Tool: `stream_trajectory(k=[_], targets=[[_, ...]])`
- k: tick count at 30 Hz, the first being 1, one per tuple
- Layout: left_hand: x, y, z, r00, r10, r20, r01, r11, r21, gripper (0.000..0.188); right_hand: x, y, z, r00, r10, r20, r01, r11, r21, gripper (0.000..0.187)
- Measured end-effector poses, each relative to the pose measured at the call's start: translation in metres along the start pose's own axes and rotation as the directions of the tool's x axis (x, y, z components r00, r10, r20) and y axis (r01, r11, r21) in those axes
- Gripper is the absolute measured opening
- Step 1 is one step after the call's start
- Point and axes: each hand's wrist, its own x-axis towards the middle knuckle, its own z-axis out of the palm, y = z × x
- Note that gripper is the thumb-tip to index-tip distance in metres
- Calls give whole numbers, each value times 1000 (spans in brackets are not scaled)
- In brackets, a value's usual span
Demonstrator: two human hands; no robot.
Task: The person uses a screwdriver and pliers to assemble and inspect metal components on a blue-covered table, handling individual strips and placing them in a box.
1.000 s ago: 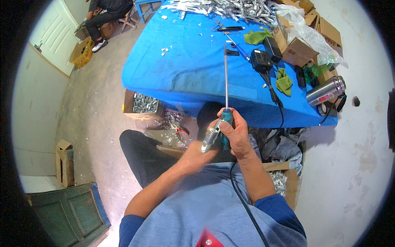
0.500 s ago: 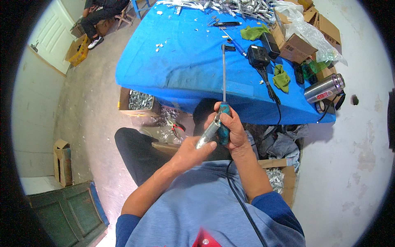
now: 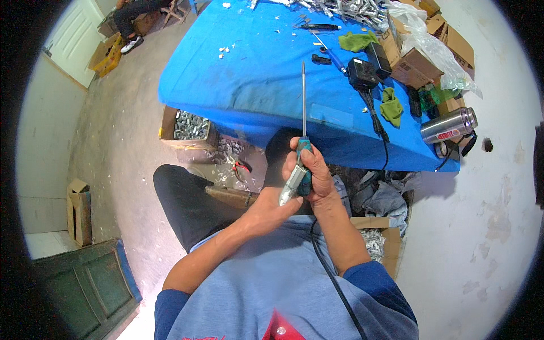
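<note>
My right hand (image 3: 322,177) is wrapped round the teal and black handle of a screwdriver (image 3: 304,102). Its long metal shaft points away from me, over the edge of the blue-covered table. In my left hand (image 3: 265,214) is a silver metal piece, long and narrow (image 3: 291,186), held tilted against the screwdriver's handle. Both hands meet above my lap, and the right fingers partly cover the piece's upper end. I cannot tell whether the right fingers grip the piece too.
On the blue table (image 3: 226,85) lie a blue-handled screwdriver (image 3: 333,56), a black adapter (image 3: 362,73), green cloths (image 3: 391,107), a steel flask (image 3: 449,126) and piled silver parts (image 3: 345,12). Red-handled pliers (image 3: 242,166) and a box of grey parts (image 3: 190,126) are below. Another person sits far left.
The view has shifted a little. The silver piece looks shorter and more upright against the handle, and the screwdriver's tip now appears left of the small black item on the table.
</note>
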Motion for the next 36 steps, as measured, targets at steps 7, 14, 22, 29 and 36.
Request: stream_trajectory(k=[7,14,22,29,36], targets=[[4,-8,5,994,-83,68,88,993,-80,35,2,5,0,999,-3,41,1,999,45,39],[1,-4,0,998,-64,9,65,989,-131,42,-1,7,-6,999,16,-29,-15,999,46,37],[3,-10,-4,997,-26,-72,17,992,-126,40,-5,1,0,996,-17,-89,16,1000,-13,34],[9,-27,-13,980,40,-197,-18,994,112,31,-7,5,-5,973,-97,-211,11,928,-373,46],[11,-29,-13,957,104,-269,-31,965,261,31,-15,-3,11,963,-106,-246,-20,888,-460,40]])
